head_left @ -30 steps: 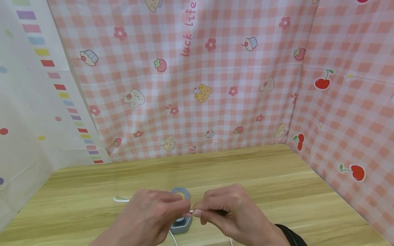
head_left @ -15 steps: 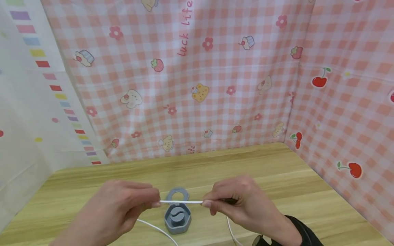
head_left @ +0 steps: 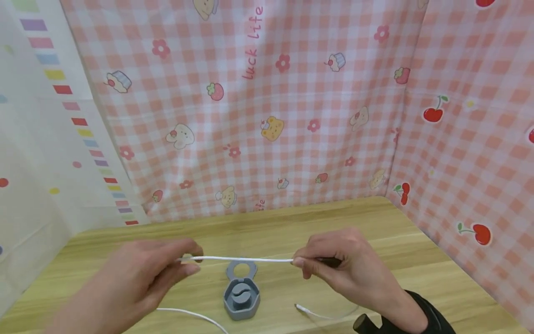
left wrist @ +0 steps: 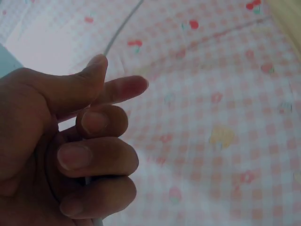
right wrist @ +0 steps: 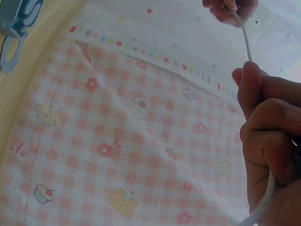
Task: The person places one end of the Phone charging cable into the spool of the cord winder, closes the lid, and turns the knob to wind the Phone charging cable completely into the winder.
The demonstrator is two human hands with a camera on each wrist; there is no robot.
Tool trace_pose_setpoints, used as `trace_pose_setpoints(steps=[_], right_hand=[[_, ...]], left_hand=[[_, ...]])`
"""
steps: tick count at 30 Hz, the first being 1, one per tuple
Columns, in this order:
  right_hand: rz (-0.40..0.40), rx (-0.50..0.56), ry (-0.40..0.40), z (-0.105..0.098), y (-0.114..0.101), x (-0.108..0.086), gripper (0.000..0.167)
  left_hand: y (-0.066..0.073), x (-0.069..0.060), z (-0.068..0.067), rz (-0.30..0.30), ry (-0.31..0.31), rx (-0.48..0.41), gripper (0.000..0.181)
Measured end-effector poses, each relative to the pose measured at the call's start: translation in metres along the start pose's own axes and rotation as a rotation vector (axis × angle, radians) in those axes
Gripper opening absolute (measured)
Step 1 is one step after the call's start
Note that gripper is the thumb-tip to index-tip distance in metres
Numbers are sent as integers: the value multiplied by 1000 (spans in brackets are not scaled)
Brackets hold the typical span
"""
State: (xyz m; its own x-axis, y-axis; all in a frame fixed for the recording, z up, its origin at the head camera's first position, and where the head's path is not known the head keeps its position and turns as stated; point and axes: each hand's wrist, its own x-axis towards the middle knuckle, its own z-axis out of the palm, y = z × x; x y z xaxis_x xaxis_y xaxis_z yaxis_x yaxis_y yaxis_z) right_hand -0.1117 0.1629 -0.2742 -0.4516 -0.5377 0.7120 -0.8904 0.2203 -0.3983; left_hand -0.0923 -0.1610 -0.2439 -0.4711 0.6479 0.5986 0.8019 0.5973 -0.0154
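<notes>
A white cable (head_left: 246, 259) stretches nearly level between the two hands, above the table. My left hand (head_left: 142, 278) has its fingers curled round the cable's left part; in the left wrist view the left hand (left wrist: 89, 141) shows the cord running past thumb and forefinger. My right hand (head_left: 350, 269) pinches the other end of the span between thumb and fingers, and in the right wrist view the right hand (right wrist: 273, 127) has cord also passing under its curled fingers. Below the span sits a grey hexagonal case (head_left: 242, 299), its ring-shaped lid (head_left: 242, 269) swung open behind it.
On the wooden table (head_left: 333, 218), a cable end with a plug (head_left: 302, 308) lies right of the case. More white cord (head_left: 192, 314) trails at the front left. Checked cloth (head_left: 233, 106) hangs behind and at the right; a black sleeve (head_left: 425, 311) covers the right wrist.
From close together, the hands have moved apart, left hand leftward and right hand rightward, and a longer cable span shows between them. The case and lid have come into full view.
</notes>
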Motion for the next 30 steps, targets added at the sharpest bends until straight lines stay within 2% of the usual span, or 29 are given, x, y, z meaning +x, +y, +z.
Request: trace_pose_setpoints(steps=[4, 7, 9, 10, 12, 14, 18, 21, 25, 27, 30], right_hand=[[-65, 19, 29, 11, -5, 2, 17], [-120, 27, 39, 22, -10, 4, 16], [-147, 12, 49, 30, -12, 6, 15], [-153, 6, 54, 32, -13, 6, 15], [-160, 5, 54, 36, -14, 6, 16], [-169, 17, 46, 37, -14, 6, 16], [-181, 89, -15, 36, -14, 5, 16], [-174, 106, -46, 33, -14, 4, 15], [-82, 113, -28, 24, -14, 0, 15], [-35, 114, -9, 18, -13, -2, 16], [-32, 101, 3, 12, -12, -3, 17]], left_hand=[[22, 11, 23, 38, 41, -6, 3], [40, 21, 44, 85, 79, 33, 19], [50, 26, 55, 118, 123, 113, 30], [53, 27, 59, 133, 148, 143, 32], [56, 28, 63, 144, 165, 172, 26], [56, 28, 63, 152, 174, 173, 21], [54, 25, 56, 149, 110, 102, 36], [48, 24, 50, 172, 92, 109, 37], [33, 17, 34, 154, 109, 116, 35], [25, 12, 25, 126, 116, 91, 27], [20, 8, 17, 109, 114, 35, 24]])
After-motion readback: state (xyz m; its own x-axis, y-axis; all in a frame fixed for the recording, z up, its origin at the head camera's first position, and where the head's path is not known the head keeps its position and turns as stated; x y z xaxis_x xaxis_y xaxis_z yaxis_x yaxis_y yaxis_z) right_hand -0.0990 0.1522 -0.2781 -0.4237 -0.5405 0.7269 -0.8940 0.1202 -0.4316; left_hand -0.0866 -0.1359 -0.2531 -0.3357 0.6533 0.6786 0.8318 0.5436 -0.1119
